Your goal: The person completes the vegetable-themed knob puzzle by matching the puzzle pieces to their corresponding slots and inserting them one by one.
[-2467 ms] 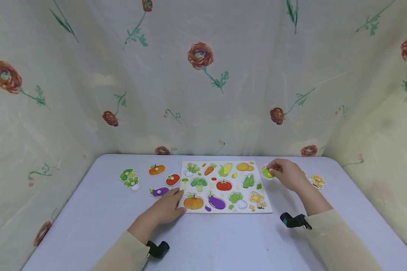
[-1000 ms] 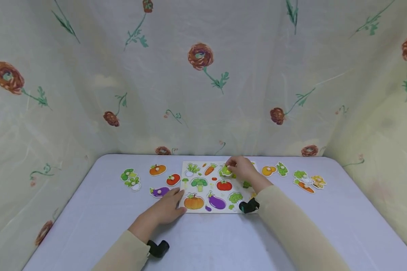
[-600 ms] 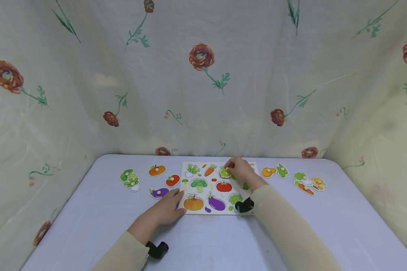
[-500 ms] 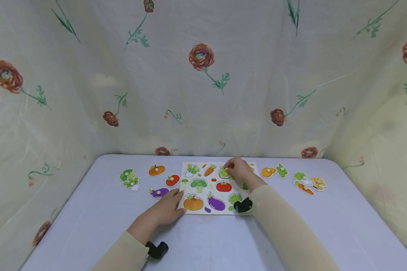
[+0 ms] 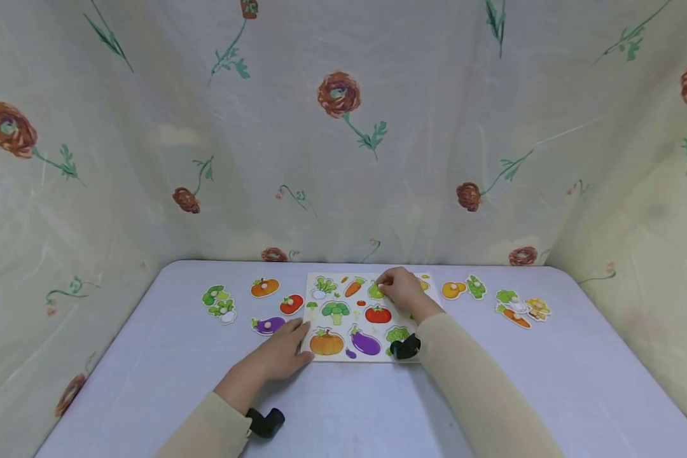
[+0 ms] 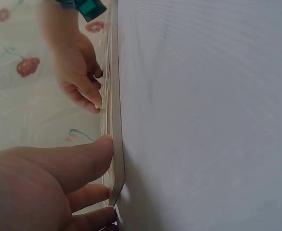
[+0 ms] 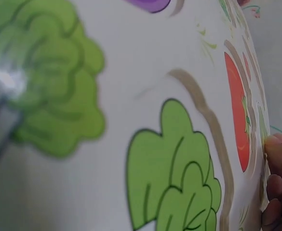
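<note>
A white wooden puzzle board (image 5: 352,306) printed with vegetables lies at the middle of the table. My left hand (image 5: 277,350) rests against its near left corner, fingers extended; in the left wrist view the thumb (image 6: 90,161) touches the board's edge. With my right hand (image 5: 403,289) I pinch the knob of a green-yellow corn piece (image 5: 374,291), which lies over the corn picture in the top row. My fingers cover part of that piece. In the right wrist view the right fingers (image 7: 280,156) show at the far edge, past the printed tomato (image 7: 236,115).
Left of the board lie pumpkin (image 5: 265,287), tomato (image 5: 292,304), eggplant (image 5: 269,326), broccoli (image 5: 213,294) and turnip (image 5: 224,310) pieces. On the right are potato (image 5: 452,291), green pea-like (image 5: 476,287), carrot (image 5: 514,317), cabbage (image 5: 506,296) and mushroom (image 5: 538,308) pieces. A flowered curtain (image 5: 343,159) hangs behind.
My right hand has carried the corn piece left from beside the board onto its top row. Lately it has shifted only slightly left. My left hand stays put.
</note>
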Demonstrator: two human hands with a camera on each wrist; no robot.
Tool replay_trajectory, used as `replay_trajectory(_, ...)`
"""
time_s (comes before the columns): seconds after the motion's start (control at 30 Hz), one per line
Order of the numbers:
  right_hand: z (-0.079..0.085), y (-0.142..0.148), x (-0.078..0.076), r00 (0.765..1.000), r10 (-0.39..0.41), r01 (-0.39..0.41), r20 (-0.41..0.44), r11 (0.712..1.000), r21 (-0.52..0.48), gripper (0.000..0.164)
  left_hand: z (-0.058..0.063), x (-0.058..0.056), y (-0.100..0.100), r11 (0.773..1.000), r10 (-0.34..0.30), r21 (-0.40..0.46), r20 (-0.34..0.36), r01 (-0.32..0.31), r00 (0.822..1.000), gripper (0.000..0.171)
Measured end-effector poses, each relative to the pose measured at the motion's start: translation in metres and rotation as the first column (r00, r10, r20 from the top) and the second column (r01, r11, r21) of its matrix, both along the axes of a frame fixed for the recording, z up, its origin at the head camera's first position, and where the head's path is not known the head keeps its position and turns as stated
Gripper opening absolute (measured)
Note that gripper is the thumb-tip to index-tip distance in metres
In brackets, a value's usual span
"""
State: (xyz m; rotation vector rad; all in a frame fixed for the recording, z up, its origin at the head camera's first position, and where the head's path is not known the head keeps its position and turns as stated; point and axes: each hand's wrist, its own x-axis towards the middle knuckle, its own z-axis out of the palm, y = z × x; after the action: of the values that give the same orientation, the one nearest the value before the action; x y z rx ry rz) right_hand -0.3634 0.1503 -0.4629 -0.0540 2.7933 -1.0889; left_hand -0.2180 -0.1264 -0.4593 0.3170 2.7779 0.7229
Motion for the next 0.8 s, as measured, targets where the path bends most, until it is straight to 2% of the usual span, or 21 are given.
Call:
replay_trajectory(0.47,0.001,0.001,0.005,0.999,-0.025,0.025,0.020,1.000,-0.019,0.014,0.002,0.002,0.002,1.000,-0.010,-0.001,-0.007,0.010,1.000,0.068)
replay_trajectory(0.8,0.007,0.008,0.011,1.000,-0.008,0.008,-0.003,0.998,-0.055,0.018,-0.002,0.002,0.000,1.000,-0.007,0.007,0.002,0.007,1.000,0.068)
